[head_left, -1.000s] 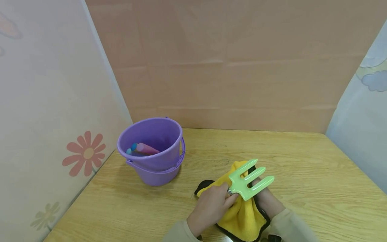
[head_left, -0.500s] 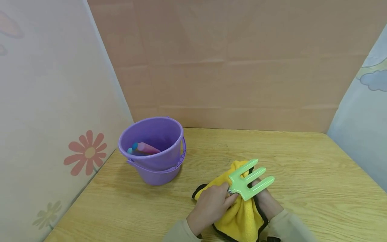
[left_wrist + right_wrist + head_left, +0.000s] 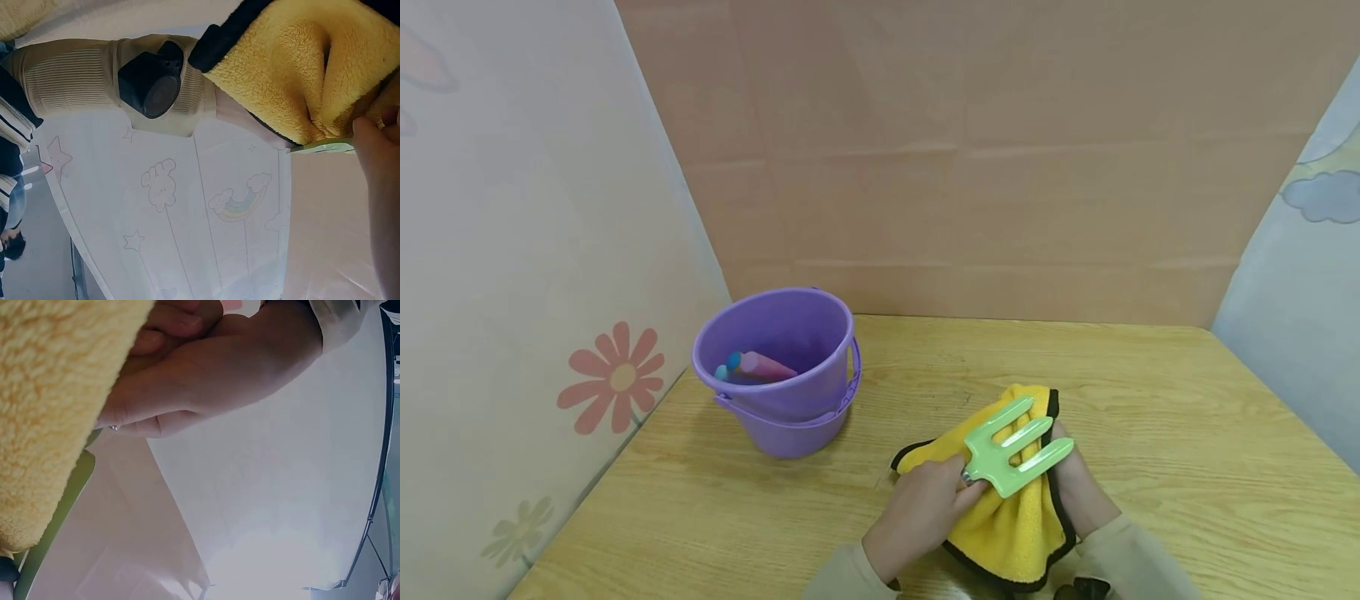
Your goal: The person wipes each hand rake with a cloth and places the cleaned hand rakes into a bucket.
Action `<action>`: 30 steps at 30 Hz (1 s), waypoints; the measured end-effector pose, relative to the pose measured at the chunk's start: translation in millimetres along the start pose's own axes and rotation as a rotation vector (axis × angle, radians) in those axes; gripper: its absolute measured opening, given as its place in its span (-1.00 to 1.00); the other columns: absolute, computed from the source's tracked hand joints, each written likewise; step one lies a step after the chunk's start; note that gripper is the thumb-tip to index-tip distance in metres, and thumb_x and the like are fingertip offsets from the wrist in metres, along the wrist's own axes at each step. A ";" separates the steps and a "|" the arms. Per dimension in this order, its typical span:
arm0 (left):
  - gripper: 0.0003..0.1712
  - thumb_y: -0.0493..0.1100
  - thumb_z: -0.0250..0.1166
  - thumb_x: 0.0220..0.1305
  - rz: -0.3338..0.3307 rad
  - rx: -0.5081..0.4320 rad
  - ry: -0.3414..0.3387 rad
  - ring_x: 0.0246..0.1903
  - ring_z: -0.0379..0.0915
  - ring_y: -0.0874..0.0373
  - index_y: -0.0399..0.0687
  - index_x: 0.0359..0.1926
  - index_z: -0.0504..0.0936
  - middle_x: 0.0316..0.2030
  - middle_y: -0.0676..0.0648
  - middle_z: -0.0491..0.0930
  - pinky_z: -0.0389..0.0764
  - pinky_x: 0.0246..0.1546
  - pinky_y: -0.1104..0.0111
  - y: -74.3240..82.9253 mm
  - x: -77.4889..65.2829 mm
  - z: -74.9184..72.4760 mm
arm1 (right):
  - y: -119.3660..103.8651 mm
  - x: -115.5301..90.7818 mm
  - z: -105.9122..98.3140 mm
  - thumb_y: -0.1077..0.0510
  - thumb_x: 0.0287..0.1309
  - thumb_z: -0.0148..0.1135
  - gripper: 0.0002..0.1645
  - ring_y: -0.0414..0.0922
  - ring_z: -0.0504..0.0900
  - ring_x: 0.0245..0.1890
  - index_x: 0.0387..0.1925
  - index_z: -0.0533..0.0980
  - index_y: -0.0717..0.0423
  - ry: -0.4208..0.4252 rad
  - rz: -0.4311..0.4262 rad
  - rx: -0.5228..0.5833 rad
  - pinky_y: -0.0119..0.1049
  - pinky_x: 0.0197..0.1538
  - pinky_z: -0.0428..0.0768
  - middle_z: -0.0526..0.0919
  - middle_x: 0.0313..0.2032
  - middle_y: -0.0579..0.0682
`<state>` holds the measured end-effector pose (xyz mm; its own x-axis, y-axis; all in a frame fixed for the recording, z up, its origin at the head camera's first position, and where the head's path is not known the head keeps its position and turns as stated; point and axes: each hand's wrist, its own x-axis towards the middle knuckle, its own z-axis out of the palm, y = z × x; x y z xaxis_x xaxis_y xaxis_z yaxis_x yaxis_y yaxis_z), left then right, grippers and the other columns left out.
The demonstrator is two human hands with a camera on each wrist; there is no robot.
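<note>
A light green three-pronged hand fork points to the upper right in the head view. My left hand grips it close to the metal neck, and most of the handle is hidden in the fist. Beneath the head of the fork lies a yellow fleecy cloth with black edging, gathered into folds. My right hand holds this cloth from behind, its fingers mostly covered by it. In the right wrist view the cloth lies along the green edge of the fork, beside my left hand.
To the left on the wooden table stands a purple bucket with its handle down. Inside it lie a pink handle and blue-tipped things. Walls with printed flowers and clouds rise at both sides, and a brown sheet closes the back.
My right hand and the cloth have moved slightly right and away from me, so the cloth's upper corner now reaches beyond the prongs. The fork and left hand have barely shifted.
</note>
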<state>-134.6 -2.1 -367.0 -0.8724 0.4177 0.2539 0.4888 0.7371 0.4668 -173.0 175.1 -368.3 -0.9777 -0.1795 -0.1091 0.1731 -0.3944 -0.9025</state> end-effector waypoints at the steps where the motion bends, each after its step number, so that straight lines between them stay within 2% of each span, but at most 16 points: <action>1: -0.57 0.00 0.07 0.32 -0.005 -0.006 -0.004 -0.79 -0.06 0.40 0.02 -0.65 0.20 -0.76 0.18 0.04 0.07 -0.82 0.58 0.0 -0.2 0.0 | -0.9 0.1 -0.3 -0.19 0.37 -0.34 -0.53 -0.36 0.46 -0.40 -0.47 0.44 -0.18 -0.005 0.002 0.029 -0.50 -0.23 0.44 0.48 -0.45 -0.24; 8: -0.56 -0.01 0.10 0.31 -0.038 -0.029 -0.039 -0.78 -0.03 0.39 0.04 -0.66 0.18 -0.76 0.17 0.06 0.09 -0.80 0.56 -0.9 -0.6 0.4 | -7.1 0.8 -6.8 -0.15 0.37 -0.27 -0.54 -0.29 0.50 -0.40 -0.48 0.41 -0.04 -0.079 0.024 0.165 -0.46 -0.23 0.47 0.49 -0.45 -0.16; 13: -0.58 -0.02 0.13 0.28 -0.062 -0.055 -0.057 -0.77 -0.02 0.38 0.03 -0.66 0.21 -0.75 0.18 0.07 0.09 -0.79 0.54 -2.9 -1.0 1.1 | -9.3 1.0 -12.4 -0.12 0.39 -0.29 -0.53 -0.27 0.51 -0.38 -0.47 0.42 -0.01 -0.134 -0.014 0.213 -0.44 -0.23 0.47 0.50 -0.43 -0.13; 18: -0.59 -0.02 0.15 0.27 -0.081 -0.066 -0.072 -0.76 0.00 0.37 0.02 -0.65 0.23 -0.75 0.17 0.08 0.11 -0.78 0.52 -7.8 -2.5 2.9 | -11.2 2.6 -14.3 -0.07 0.40 -0.25 -0.56 -0.27 0.50 -0.38 -0.50 0.43 -0.03 -0.086 -0.060 0.241 -0.46 -0.22 0.45 0.50 -0.44 -0.14; 21: -0.58 -0.02 0.18 0.25 -0.081 -0.056 -0.077 -0.75 0.02 0.36 0.02 -0.66 0.24 -0.74 0.16 0.09 0.13 -0.76 0.52 -10.9 -3.3 2.7 | -11.1 3.7 -15.3 -0.04 0.41 -0.27 -0.55 -0.30 0.48 -0.41 -0.56 0.40 -0.06 -0.043 -0.120 0.210 -0.49 -0.24 0.41 0.48 -0.48 -0.18; 24: -0.57 0.00 0.19 0.23 -0.063 -0.014 -0.065 -0.74 0.03 0.36 0.03 -0.67 0.24 -0.74 0.16 0.10 0.14 -0.75 0.52 -13.2 -3.8 1.1 | -9.9 4.3 -17.3 -0.03 0.41 -0.28 -0.56 -0.33 0.45 -0.43 -0.57 0.38 -0.10 -0.006 -0.156 0.120 -0.52 -0.25 0.39 0.45 -0.49 -0.22; 30: -0.56 0.04 0.20 0.21 -0.058 0.046 -0.037 -0.75 0.02 0.36 0.06 -0.67 0.22 -0.75 0.17 0.08 0.13 -0.76 0.52 -14.6 -5.6 -3.9 | -6.7 5.0 -23.6 -0.06 0.38 -0.21 -0.56 -0.34 0.47 -0.48 -0.58 0.42 -0.11 0.042 -0.174 0.010 -0.52 -0.33 0.44 0.45 -0.53 -0.23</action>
<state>-136.8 -17.3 -371.9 -0.8986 0.3926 0.1957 0.4383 0.7837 0.4402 -181.9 198.1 -372.7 -0.9971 -0.0694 0.0311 0.0014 -0.4253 -0.9050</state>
